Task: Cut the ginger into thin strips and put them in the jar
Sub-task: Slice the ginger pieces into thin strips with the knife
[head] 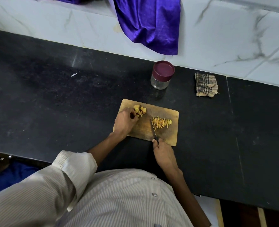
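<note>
We cannot see the left hand's (124, 122) fingertips, curled among the ginger slices (139, 110). The knife (153, 129) handle is buried in the right hand (163, 154). At twelve o'clock, the purple cloth (149, 22) runs off the frame's edge.

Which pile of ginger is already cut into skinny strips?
The pile of strips on the right side of the cutting board, beside the knife. The other pile, the ginger chunks under the left hand, is thick pieces.
</note>
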`<action>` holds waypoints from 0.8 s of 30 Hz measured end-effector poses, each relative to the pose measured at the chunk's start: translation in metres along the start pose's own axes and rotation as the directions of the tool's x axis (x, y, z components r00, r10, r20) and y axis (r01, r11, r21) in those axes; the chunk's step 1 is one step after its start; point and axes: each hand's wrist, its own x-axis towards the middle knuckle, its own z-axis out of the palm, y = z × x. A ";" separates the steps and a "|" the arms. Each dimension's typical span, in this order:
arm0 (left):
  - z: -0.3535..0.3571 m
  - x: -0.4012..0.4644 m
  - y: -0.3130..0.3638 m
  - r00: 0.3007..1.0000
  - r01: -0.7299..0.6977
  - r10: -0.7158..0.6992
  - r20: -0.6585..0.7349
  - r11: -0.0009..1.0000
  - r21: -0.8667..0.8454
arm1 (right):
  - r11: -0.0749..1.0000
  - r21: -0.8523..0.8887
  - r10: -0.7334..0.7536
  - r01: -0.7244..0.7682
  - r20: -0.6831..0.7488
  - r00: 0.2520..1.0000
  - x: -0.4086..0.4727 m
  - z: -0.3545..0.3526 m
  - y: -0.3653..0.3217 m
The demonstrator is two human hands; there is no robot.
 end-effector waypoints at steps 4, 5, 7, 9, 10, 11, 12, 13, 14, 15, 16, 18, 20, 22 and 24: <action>-0.001 -0.003 0.000 1.000 -0.007 0.007 0.003 1.000 -0.026 | 1.000 -0.002 0.000 0.000 0.008 1.000 0.000 0.001 0.001; -0.001 -0.003 0.000 1.000 -0.005 0.005 0.002 0.999 -0.034 | 1.000 0.003 0.003 -0.003 0.012 1.000 0.000 0.001 0.001; -0.003 -0.002 0.001 1.000 0.009 -0.009 -0.002 0.997 -0.083 | 1.000 0.004 0.005 -0.005 0.012 1.000 0.000 0.001 0.001; -0.005 -0.001 0.003 1.000 0.021 -0.022 -0.005 0.986 -0.164 | 1.000 -0.002 0.002 -0.002 0.004 1.000 -0.001 0.001 0.001; -0.006 -0.002 0.004 1.000 0.016 -0.018 -0.012 0.981 -0.191 | 1.000 -0.002 0.000 0.000 -0.002 1.000 0.000 0.001 0.001; -0.007 -0.003 0.004 1.000 0.004 -0.007 -0.016 0.979 -0.202 | 1.000 0.001 0.000 0.000 -0.004 1.000 -0.001 0.000 0.001; -0.007 -0.005 0.005 1.000 -0.014 0.012 -0.012 0.979 -0.201 | 1.000 0.004 0.000 0.000 -0.006 1.000 0.000 0.001 0.001; -0.005 -0.007 0.005 0.999 -0.035 0.035 -0.003 0.979 -0.200 | 1.000 0.008 0.002 -0.002 -0.007 1.000 0.000 0.001 0.001; -0.003 -0.010 0.006 0.998 -0.057 0.060 0.010 0.979 -0.197 | 1.000 0.012 0.006 -0.005 -0.005 1.000 0.000 0.001 0.001; -0.001 -0.013 0.005 0.996 -0.075 0.081 0.024 0.978 -0.197 | 1.000 0.014 0.011 -0.011 -0.001 1.000 0.000 0.002 0.001; 0.002 -0.016 0.005 0.994 -0.092 0.101 0.040 0.976 -0.195 | 1.000 0.015 0.014 -0.014 0.001 1.000 0.001 0.002 0.001; 0.009 -0.019 0.004 0.988 -0.124 0.140 0.067 0.973 -0.194 | 1.000 0.012 0.017 -0.017 0.002 1.000 0.001 0.002 0.001; 0.015 -0.021 0.005 0.982 -0.149 0.166 0.089 0.973 -0.178 | 1.000 0.009 0.015 -0.015 -0.002 1.000 0.002 0.001 0.001; 0.022 -0.021 0.004 0.981 -0.152 0.165 0.099 0.980 -0.127 | 1.000 0.008 0.013 -0.013 -0.005 1.000 0.001 0.002 0.002; 0.025 -0.021 0.005 0.983 -0.153 0.159 0.092 0.986 -0.071 | 1.000 0.011 0.016 -0.016 -0.004 1.000 0.001 0.002 0.002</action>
